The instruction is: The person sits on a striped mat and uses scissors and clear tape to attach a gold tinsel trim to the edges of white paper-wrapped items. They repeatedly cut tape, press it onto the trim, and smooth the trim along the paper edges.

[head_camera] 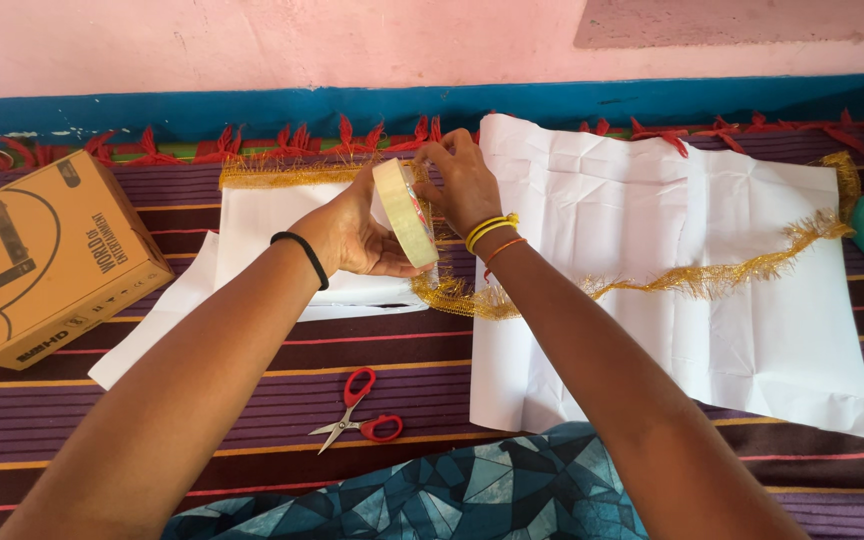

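1. Left hand point(357, 232) holds the tape roll point(405, 212) raised above the mat, thumb and fingers wrapped round its lower rim. Grip closed and firm on the roll.
2. Roll stands on edge, flat faces turned left and right, its axis running roughly across the view.
3. Right hand point(462, 180) sits just right of the roll, touching its upper rim; fingertips pinched narrow at the tape's edge. Whether a free end is caught cannot be told.
4. Key relation: the roll lies between the two hands, left below, right above and beside.
5. Beneath: gold tinsel trim point(712, 275) on white paper sheet point(652, 200).
6. Red-handled scissors point(360, 410) lie well apart, nearer the body; cardboard box point(47, 260) far left.
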